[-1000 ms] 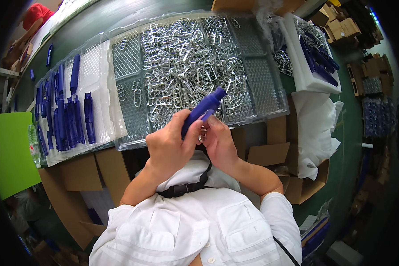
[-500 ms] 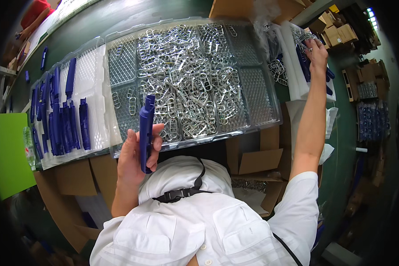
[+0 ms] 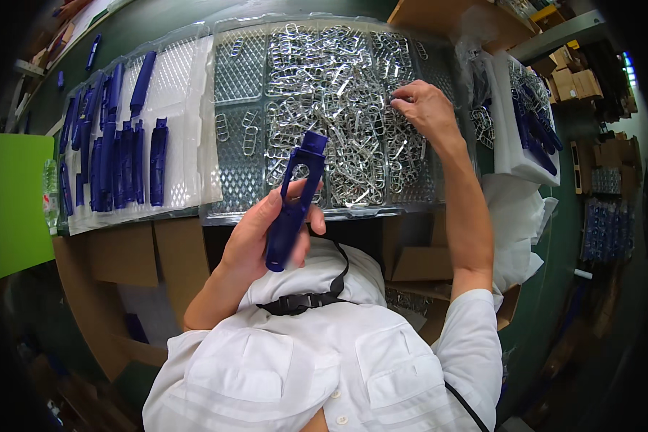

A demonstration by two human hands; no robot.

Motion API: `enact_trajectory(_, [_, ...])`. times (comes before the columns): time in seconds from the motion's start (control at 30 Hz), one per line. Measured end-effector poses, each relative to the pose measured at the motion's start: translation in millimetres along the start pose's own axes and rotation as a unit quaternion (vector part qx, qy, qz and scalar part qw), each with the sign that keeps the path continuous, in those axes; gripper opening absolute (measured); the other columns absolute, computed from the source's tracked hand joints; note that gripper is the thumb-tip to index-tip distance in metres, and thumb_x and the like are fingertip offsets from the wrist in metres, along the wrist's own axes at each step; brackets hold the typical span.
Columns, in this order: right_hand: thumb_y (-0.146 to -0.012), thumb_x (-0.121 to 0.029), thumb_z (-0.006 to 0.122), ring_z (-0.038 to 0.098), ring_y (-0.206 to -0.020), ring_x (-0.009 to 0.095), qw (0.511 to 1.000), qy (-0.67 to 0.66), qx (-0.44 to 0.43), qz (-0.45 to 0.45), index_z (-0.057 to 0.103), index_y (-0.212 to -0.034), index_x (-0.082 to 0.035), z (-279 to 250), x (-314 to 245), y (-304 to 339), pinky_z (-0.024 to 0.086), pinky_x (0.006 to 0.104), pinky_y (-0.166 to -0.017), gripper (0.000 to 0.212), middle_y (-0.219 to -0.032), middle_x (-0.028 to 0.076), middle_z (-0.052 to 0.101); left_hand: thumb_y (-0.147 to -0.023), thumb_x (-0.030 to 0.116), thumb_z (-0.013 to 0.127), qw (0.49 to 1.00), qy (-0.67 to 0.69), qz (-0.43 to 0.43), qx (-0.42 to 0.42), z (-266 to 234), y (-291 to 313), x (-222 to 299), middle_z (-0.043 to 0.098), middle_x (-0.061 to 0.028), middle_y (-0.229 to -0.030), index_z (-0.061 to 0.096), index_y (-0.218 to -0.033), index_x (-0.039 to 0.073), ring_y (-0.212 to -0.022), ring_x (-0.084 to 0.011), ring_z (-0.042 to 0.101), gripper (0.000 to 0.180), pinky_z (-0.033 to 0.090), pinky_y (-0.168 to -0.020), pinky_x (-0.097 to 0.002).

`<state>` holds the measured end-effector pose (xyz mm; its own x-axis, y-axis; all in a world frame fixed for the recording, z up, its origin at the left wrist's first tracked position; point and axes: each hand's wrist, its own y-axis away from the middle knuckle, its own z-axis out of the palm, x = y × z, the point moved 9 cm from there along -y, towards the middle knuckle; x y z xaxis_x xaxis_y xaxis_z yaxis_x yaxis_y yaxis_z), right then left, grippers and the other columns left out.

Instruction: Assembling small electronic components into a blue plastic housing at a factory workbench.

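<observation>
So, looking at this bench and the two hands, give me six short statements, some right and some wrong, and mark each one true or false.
1. The left hand holds a blue plastic part. True.
2. The right hand grips that same part. False: it is over the metal clips.
3. The clips in the clear tray all lie in one compartment. False: they are spread over several.
4. Other blue parts lie to the left of the clear tray. True.
5. The white box stands left of the clear tray. False: it is to the right.
6. A clear bottle is beside the green panel. True.
</observation>
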<state>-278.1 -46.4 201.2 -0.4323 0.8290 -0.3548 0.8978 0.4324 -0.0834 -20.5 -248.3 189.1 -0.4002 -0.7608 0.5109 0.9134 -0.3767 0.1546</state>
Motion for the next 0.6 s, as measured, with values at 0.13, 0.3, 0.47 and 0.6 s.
enact_trajectory(0.13, [-0.09, -0.027, 0.071, 0.072, -0.094, 0.027, 0.998, -0.02, 0.028, 0.047, 0.079, -0.1, -0.011, -10.4, 6.6, 9.8, 0.056, 0.0397, -0.085, 0.02, -0.108, 0.008, 0.072, -0.112, 0.049, 0.035, 1.0, 0.031, 0.002, 0.004, -4.8, 8.5, -2.2, 0.063, -0.0169, -0.11, 0.04, -0.152, 0.0, -0.073, -0.0163, 0.067, 0.063, 0.06, -0.062, -0.03])
enact_trajectory(0.3, [-0.091, -0.018, 0.073, 0.072, -0.09, 0.024, 1.0, -0.005, 0.026, 0.015, 0.077, -0.101, -0.009, -22.5, 5.6, 23.1, 0.056, 0.0367, -0.079, 0.013, -0.105, 0.005, 0.072, -0.112, 0.048, 0.038, 0.999, 0.036, 0.0, 0.013, -9.0, 11.5, -5.9, 0.065, -0.017, -0.107, 0.044, -0.149, 0.0, -0.073, -0.0161, 0.067, 0.061, 0.06, -0.064, -0.0296])
enact_trajectory(0.47, [-0.085, -0.01, 0.076, 0.067, -0.098, 0.026, 0.974, 0.128, 0.07, -0.175, 0.074, -0.105, -0.012, -6.8, -35.4, 38.7, 0.057, 0.0388, -0.085, 0.021, -0.1, 0.003, 0.069, -0.112, 0.046, 0.038, 0.999, 0.027, -0.001, 0.025, -12.8, 10.9, -9.0, 0.065, -0.0185, -0.107, 0.044, -0.151, 0.002, -0.07, -0.0172, 0.067, 0.059, 0.058, -0.063, -0.0301])
enact_trajectory(0.6, [-0.084, -0.008, 0.075, 0.067, -0.098, 0.026, 0.985, 0.108, 0.039, -0.127, 0.072, -0.107, -0.012, 0.6, -28.9, 44.8, 0.056, 0.039, -0.086, 0.023, -0.102, 0.004, 0.069, -0.112, 0.045, 0.038, 0.999, 0.014, 0.007, 0.028, -12.7, 12.5, -7.8, 0.066, -0.0187, -0.105, 0.045, -0.151, 0.002, -0.067, -0.0175, 0.066, 0.058, 0.057, -0.063, -0.0304])
